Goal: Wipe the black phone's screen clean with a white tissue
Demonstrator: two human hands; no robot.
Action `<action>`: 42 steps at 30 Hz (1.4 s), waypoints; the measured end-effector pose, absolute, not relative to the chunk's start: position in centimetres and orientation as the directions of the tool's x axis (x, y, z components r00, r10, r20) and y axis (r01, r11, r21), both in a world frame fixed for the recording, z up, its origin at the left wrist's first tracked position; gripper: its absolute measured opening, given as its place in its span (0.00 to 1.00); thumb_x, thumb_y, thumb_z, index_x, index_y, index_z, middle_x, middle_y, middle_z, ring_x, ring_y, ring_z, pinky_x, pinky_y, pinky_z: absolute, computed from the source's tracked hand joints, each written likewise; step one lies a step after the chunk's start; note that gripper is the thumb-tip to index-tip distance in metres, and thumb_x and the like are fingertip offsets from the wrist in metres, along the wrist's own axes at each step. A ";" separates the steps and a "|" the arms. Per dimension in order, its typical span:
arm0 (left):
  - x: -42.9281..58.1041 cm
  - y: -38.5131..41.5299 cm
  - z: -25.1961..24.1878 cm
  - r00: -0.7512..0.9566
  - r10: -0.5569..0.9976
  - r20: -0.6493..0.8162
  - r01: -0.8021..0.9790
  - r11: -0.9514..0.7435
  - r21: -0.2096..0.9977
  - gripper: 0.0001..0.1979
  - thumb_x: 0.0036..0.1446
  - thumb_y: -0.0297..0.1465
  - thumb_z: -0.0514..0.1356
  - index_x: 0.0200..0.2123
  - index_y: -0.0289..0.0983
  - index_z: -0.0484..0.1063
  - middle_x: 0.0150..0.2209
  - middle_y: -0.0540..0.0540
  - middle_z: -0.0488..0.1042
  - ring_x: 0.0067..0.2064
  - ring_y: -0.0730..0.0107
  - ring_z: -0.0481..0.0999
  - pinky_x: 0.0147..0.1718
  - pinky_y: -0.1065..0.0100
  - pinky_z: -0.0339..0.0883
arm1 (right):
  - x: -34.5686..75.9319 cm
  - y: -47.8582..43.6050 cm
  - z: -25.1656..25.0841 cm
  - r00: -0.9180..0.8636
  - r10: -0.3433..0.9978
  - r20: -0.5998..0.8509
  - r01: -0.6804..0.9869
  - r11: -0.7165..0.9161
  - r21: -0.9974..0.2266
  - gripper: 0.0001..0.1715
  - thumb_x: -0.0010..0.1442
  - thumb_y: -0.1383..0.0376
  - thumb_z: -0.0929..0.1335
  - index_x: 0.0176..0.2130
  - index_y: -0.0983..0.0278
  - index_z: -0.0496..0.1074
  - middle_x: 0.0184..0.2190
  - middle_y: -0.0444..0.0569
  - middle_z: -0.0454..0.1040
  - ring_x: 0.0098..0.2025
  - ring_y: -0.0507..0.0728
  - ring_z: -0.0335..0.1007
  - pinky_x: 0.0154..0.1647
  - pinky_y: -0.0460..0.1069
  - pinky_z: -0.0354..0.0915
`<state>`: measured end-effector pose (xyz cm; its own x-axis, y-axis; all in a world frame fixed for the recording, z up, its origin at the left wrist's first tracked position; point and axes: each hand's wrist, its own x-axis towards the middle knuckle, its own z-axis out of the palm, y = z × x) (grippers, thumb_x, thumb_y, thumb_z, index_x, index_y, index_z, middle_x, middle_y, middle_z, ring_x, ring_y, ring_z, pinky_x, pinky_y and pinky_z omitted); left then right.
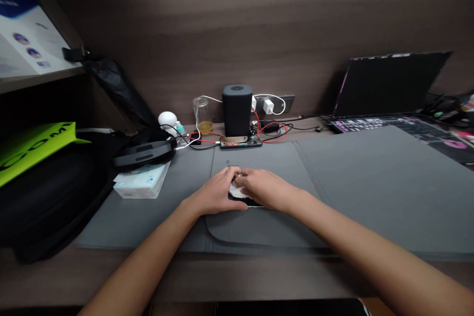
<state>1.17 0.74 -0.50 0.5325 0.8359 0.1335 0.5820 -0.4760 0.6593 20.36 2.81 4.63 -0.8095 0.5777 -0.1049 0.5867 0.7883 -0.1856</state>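
Observation:
Over the grey desk mat (pixel 270 229), both hands meet at a dark flat object with a pale lower edge (pixel 253 202), possibly a phone; most of it is covered by my fingers. My left hand (pixel 217 191) grips its left side, thumb along the near edge and fingers at the far edge. A crumpled white tissue (pixel 237 191) is pinched in my right hand (pixel 265 187), pressed on the dark surface. The right fingertips are partly hidden behind the knuckles.
Behind stand a black speaker (pixel 237 113), a glass jar (pixel 202 117) and a phone (pixel 240 142) among cables. To the left are a tissue pack (pixel 144 185), a grey-black device (pixel 144 154) and a black bag (pixel 55 197). An open laptop (pixel 392 89) sits at right.

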 end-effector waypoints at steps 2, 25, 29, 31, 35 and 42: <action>1.1 0.7 -0.7 0.521 0.843 0.131 0.585 -0.465 0.664 0.40 0.48 0.42 0.72 0.60 0.41 0.57 0.57 0.39 0.68 0.59 0.49 0.68 0.56 0.52 0.65 | 20.8 2.7 4.6 -0.800 0.589 -0.111 0.600 0.789 -0.132 0.06 0.63 0.72 0.66 0.38 0.64 0.73 0.43 0.55 0.74 0.32 0.54 0.68 0.28 0.48 0.48; 0.8 0.9 -1.2 0.515 0.851 0.103 0.598 -0.443 0.668 0.58 0.49 0.47 0.70 0.72 0.44 0.36 0.70 0.34 0.52 0.69 0.43 0.56 0.63 0.47 0.56 | 20.2 3.8 4.0 -0.827 0.555 -0.087 0.562 0.820 -0.106 0.12 0.63 0.72 0.67 0.47 0.65 0.73 0.42 0.54 0.73 0.37 0.57 0.70 0.31 0.48 0.54; 0.9 0.9 -1.0 0.536 0.840 0.082 0.588 -0.441 0.678 0.58 0.51 0.44 0.70 0.73 0.42 0.35 0.61 0.35 0.65 0.63 0.46 0.65 0.61 0.48 0.59 | 21.1 3.3 3.8 -0.854 0.514 -0.078 0.519 0.832 -0.194 0.06 0.64 0.72 0.66 0.41 0.66 0.73 0.40 0.53 0.72 0.36 0.56 0.69 0.33 0.48 0.57; 1.0 0.9 -0.9 0.552 0.829 0.083 0.578 -0.453 0.679 0.58 0.51 0.44 0.70 0.73 0.42 0.35 0.57 0.38 0.69 0.59 0.49 0.68 0.60 0.48 0.59 | 23.0 3.0 3.8 -0.862 0.502 -0.063 0.500 0.827 -0.256 0.06 0.64 0.72 0.66 0.39 0.65 0.72 0.38 0.51 0.70 0.33 0.54 0.66 0.34 0.47 0.57; 1.0 0.8 -0.6 0.552 0.829 0.093 0.576 -0.459 0.676 0.57 0.52 0.44 0.69 0.73 0.42 0.36 0.55 0.39 0.70 0.57 0.52 0.69 0.59 0.49 0.59 | 27.9 2.7 4.0 -0.834 0.547 -0.071 0.536 0.775 -0.334 0.09 0.66 0.71 0.62 0.38 0.64 0.71 0.36 0.49 0.67 0.32 0.54 0.64 0.35 0.48 0.60; 1.0 0.8 -0.5 0.549 0.830 0.095 0.572 -0.456 0.681 0.55 0.51 0.44 0.70 0.72 0.43 0.40 0.55 0.40 0.70 0.57 0.52 0.69 0.59 0.51 0.61 | 30.8 3.0 4.5 -0.783 0.611 -0.118 0.606 0.707 -0.365 0.12 0.68 0.69 0.59 0.35 0.63 0.68 0.35 0.48 0.66 0.31 0.54 0.64 0.36 0.48 0.62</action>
<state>0.99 0.82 -0.54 0.5492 0.8303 0.0945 0.5723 -0.4562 0.6814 30.75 3.02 4.50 -0.7832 0.6105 -0.1179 0.6059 0.7067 -0.3653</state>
